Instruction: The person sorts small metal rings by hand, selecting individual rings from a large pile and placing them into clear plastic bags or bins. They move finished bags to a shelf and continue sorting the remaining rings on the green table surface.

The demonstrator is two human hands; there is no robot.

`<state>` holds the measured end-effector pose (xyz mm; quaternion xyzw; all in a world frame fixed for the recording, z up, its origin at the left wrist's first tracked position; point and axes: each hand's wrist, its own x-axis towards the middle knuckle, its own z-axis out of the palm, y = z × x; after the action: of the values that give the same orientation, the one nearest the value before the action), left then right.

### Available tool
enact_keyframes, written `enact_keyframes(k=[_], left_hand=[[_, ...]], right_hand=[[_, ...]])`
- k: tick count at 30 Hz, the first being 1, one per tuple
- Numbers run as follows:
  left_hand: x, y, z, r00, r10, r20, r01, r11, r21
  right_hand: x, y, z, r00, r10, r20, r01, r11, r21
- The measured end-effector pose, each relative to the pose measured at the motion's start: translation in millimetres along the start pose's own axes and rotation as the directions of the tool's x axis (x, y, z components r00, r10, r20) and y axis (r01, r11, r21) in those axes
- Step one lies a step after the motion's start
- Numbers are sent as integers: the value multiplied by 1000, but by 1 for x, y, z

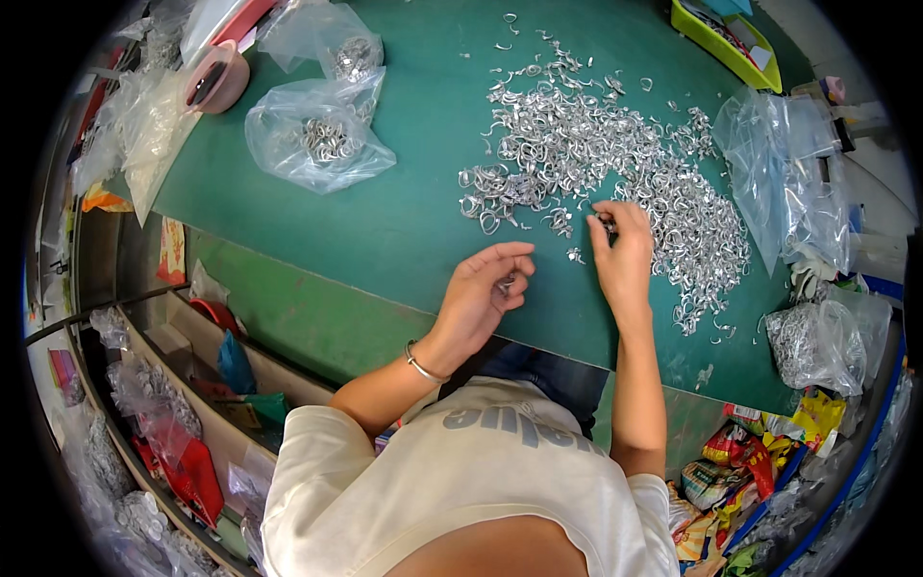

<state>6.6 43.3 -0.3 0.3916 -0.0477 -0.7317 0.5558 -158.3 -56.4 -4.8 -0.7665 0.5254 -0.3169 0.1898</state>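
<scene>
A wide heap of small silver metal rings (577, 139) spreads over the green tabletop (423, 192), with a few loose pieces near its edges. My right hand (625, 245) is at the heap's near edge, thumb and fingers curled round small silver pieces that are partly hidden. To the left of it, my left hand (481, 298) hovers over the table's front edge, fingers bent inward. Something small and shiny shows inside those fingers, apparently one of the rings. A metal bangle (421, 363) circles my left wrist. Between both hands lies a small loose cluster (575, 255) of pieces.
Clear plastic bags (317, 139) with silver pieces lie at the left, near a pink bowl (219, 79). A yellow-green basket (726, 43) stands far right. Another clear bag (779, 163) and a filled bag (817, 346) line the right edge. Below left are cluttered shelves (231, 365).
</scene>
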Motion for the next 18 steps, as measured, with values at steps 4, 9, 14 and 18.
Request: enact_keyframes(k=[4,9,14,18], left_hand=[[6,9,-8,938,347,28,-269,673,689],[20,22,-6,746,568,348,-320,-152,935],[37,28,-14,717,543,438,-297,-330,896],[40,31,-12,713,487,504,-345,-381,858]], right_hand=[[5,-2,12,994,-110,14,111,981,-162],[-4,-1,-2,990,131,59,-141,804,578],[-7,5,-18,825,122,552,-525,-196,828],[-10,-10,-7,778,314,544,-602,124,789]])
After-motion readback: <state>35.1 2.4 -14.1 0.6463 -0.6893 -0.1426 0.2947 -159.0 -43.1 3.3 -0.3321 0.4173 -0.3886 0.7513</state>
